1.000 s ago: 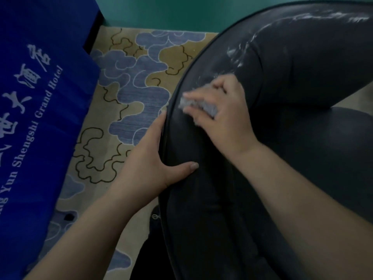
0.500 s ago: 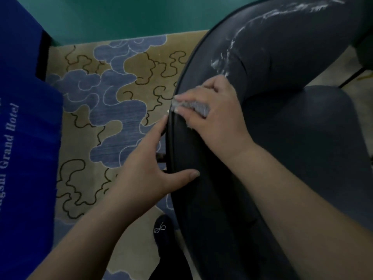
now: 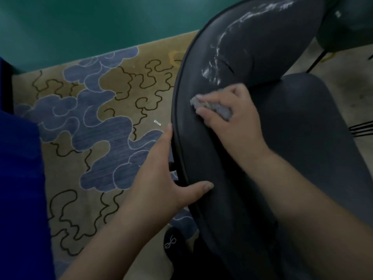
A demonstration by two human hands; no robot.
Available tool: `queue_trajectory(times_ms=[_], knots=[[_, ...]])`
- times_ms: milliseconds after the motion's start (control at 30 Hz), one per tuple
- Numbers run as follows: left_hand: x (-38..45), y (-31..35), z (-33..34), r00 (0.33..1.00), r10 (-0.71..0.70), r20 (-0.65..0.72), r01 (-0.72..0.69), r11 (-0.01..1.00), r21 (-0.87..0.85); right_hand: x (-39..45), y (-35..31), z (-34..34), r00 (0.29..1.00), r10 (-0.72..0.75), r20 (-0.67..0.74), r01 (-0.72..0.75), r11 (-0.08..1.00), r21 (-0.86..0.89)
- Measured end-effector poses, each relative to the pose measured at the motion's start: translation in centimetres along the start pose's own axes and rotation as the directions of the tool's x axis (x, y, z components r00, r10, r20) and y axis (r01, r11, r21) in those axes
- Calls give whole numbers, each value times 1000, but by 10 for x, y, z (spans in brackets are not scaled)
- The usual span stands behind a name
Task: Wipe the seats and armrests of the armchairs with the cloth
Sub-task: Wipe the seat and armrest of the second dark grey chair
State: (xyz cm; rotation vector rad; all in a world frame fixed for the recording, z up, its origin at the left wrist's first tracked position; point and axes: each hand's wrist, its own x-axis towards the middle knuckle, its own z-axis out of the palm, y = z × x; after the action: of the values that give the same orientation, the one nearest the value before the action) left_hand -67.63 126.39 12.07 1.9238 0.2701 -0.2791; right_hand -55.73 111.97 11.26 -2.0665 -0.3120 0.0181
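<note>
A dark grey leather armchair [image 3: 262, 47] fills the right half of the head view, its armrest [image 3: 193, 150] curving from top right down to the bottom. My right hand [image 3: 236, 122] presses a small grey cloth [image 3: 214, 107] flat against the inner side of the armrest, fingers spread over it. My left hand [image 3: 161, 178] grips the armrest's outer edge lower down, thumb on top and fingers outside. Pale scuffed streaks [image 3: 218, 59] mark the leather above the cloth. The seat cushion [image 3: 314, 134] lies right of my right hand.
A tan carpet [image 3: 90, 122] with blue cloud shapes covers the floor at left. Blue fabric [image 3: 18, 178] hangs along the left edge. A teal wall [image 3: 101, 21] runs behind. A black shoe [image 3: 171, 241] shows below the armrest. Thin black chair legs [image 3: 361, 128] stand at right.
My right hand with the cloth has slid from the armrest's outer edge inward toward the seat side. The view has shifted right, showing less blue fabric. My left hand keeps its grip.
</note>
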Motion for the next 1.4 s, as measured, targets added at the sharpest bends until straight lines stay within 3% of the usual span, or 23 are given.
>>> queue_trajectory(times_ms=[133, 300, 400, 567, 667, 767, 867, 967, 1033, 1100, 1200, 1333, 1400], knots=[[18, 3, -4, 1000, 11, -8, -11, 999, 31, -31, 5, -1, 997, -67, -25, 68, 997, 36], [40, 11, -9, 999, 3, -37, -2, 1000, 24, 48, -4, 12, 990, -143, 2, 143, 989, -39], [54, 20, -15, 999, 4, -38, -1, 998, 62, 45, 16, 7, 981, -196, 13, 196, 979, -55], [71, 29, -21, 999, 26, -31, -19, 979, 205, 6, 48, -28, 991, 130, -31, -126, 986, 113], [75, 34, -19, 999, 22, -32, -14, 973, 231, 30, 29, -15, 999, 15, -44, -9, 990, 142], [75, 34, -17, 999, 22, -48, -11, 972, 236, 33, 21, 0, 989, -121, 82, 109, 985, 137], [74, 34, -18, 998, -16, -53, 28, 974, 225, 11, 53, -21, 998, 16, 64, -21, 997, 79], [74, 36, -17, 997, -33, -67, 47, 974, 222, 0, 68, -39, 985, 172, 13, -172, 973, 153], [75, 41, -14, 997, -33, -76, 50, 973, 225, 17, 55, -30, 990, 128, -53, -116, 975, 188], [78, 44, -12, 996, -17, -84, 36, 973, 230, 39, 34, -13, 996, -9, -86, 27, 977, 212], [85, 43, -11, 995, -2, -98, 29, 961, 274, 49, 25, 2, 988, -156, -16, 157, 980, 119], [95, 40, -16, 995, -24, -92, 48, 960, 275, 36, 54, -18, 997, -9, -75, 19, 991, 133], [103, 40, -18, 997, -10, -76, 31, 960, 277, 41, 48, -15, 991, -17, -132, 37, 987, 154]])
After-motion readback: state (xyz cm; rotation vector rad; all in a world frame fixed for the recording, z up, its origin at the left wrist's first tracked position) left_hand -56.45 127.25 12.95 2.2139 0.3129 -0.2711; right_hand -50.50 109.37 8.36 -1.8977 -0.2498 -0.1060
